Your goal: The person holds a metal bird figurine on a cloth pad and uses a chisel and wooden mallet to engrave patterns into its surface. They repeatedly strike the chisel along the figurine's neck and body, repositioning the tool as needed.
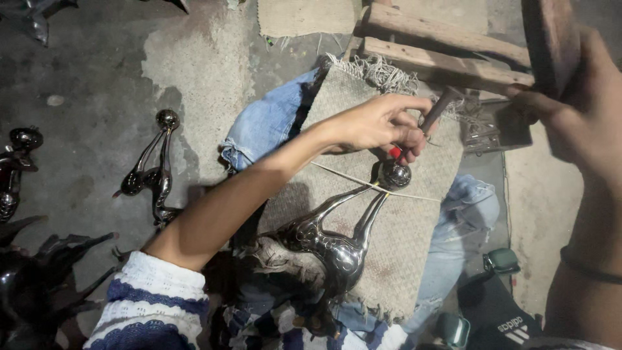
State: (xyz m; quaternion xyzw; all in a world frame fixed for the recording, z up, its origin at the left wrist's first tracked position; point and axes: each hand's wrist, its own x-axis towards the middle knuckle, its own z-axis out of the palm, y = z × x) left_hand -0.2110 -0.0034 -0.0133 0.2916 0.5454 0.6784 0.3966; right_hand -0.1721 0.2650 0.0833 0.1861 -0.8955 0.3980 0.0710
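Right hand (570, 97), raised near the lens at right, grips a wooden mallet (551, 39). Left hand (382, 126) pinches a punch (440, 110) onto the ball end (395, 175) of a shiny metal figure (330, 243) lying on burlap (389, 259) across the lap. Judgement: work is mid-way, this piece in hand; similar figures (155, 172) lie on the floor (84, 84) at left, whether finished or waiting I cannot tell.

stained concrete floor (97, 84) – shiny metal figurines (152, 172) and sacking (304, 16) lie there.
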